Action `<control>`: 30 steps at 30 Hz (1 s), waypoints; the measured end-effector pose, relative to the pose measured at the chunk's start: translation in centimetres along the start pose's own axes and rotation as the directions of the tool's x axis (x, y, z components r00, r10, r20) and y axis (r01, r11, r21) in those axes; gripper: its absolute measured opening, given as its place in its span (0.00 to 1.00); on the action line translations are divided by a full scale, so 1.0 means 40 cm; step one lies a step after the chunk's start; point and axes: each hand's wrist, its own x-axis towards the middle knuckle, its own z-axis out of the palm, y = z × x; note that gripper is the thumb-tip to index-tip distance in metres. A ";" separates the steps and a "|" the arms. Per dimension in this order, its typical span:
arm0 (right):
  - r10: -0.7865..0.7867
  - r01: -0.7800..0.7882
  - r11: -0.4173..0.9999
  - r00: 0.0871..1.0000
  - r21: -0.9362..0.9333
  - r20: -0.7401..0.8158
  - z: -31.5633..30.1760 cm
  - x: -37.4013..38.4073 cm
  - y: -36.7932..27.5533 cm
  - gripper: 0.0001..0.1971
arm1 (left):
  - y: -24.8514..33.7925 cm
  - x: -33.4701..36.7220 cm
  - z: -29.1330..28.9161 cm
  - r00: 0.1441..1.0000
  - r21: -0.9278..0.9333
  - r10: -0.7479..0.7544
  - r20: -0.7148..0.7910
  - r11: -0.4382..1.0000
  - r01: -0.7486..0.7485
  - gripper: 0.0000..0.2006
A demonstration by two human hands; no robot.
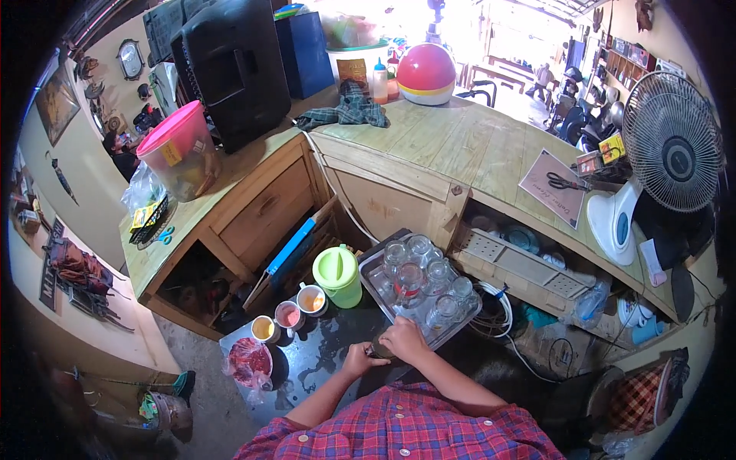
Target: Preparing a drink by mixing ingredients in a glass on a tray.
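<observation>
My left hand (pixel 361 360) and my right hand (pixel 405 340) meet low over the wet dark tabletop (pixel 307 360), close to my shirt. Both have their fingers curled in around something small and dark that I cannot make out. Just beyond my right hand lies a metal tray (pixel 458 328) with several upright clear glass mugs (pixel 409 277) in it. A lidded light-green pitcher (pixel 338 277) stands at the tray's left. Left of that are three cups: one with orange contents (pixel 311 300), one pinkish (pixel 288 315) and one yellow (pixel 264 330). A clear plastic bag with red contents (pixel 249 363) lies at the left edge.
A wooden counter (pixel 460 146) wraps around the far side, with open shelves below. On it stand a black speaker (pixel 230 73), a pink-lidded tub (pixel 180 149), a red-and-white ball-shaped container (pixel 426 74), scissors (pixel 567 182) and a fan (pixel 675 146). A white cable (pixel 506 307) hangs right of the tray.
</observation>
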 end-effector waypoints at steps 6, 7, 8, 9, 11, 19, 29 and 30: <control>0.074 -0.075 0.997 0.997 0.025 0.029 0.015 0.000 0.018 0.07 | 0.016 0.004 0.001 1.000 -0.013 -0.012 0.012 1.000 0.012 0.21; 0.071 -0.066 0.992 0.997 0.110 -0.042 0.014 0.002 0.014 0.07 | 0.020 0.003 -0.001 1.000 0.008 -0.024 0.009 1.000 0.024 0.21; 0.070 -0.065 0.992 0.997 0.109 -0.042 0.013 0.002 0.012 0.07 | 0.016 0.004 0.000 1.000 0.008 -0.023 0.008 1.000 0.023 0.21; 0.088 -0.088 0.996 0.996 -0.012 0.006 0.011 0.002 0.008 0.07 | 0.010 0.004 0.003 1.000 -0.002 0.006 -0.007 1.000 -0.006 0.21; 0.105 -0.097 0.987 0.993 -0.132 0.054 0.003 0.003 -0.002 0.07 | -0.026 0.004 0.008 0.999 -0.012 0.033 -0.030 0.999 -0.033 0.21; 0.138 -0.137 0.990 0.980 -0.016 0.143 -0.017 0.006 -0.005 0.08 | -0.010 0.006 0.006 0.999 -0.006 0.027 -0.017 1.000 -0.028 0.21; 0.027 -0.025 0.985 1.000 0.169 -0.009 0.006 -0.003 0.001 0.07 | 0.018 -0.002 -0.005 1.000 -0.011 -0.010 0.000 1.000 0.010 0.20; 0.033 -0.032 0.997 0.999 0.069 -0.019 0.003 -0.003 -0.003 0.07 | 0.006 -0.001 -0.003 1.000 0.007 -0.001 -0.014 1.000 0.001 0.20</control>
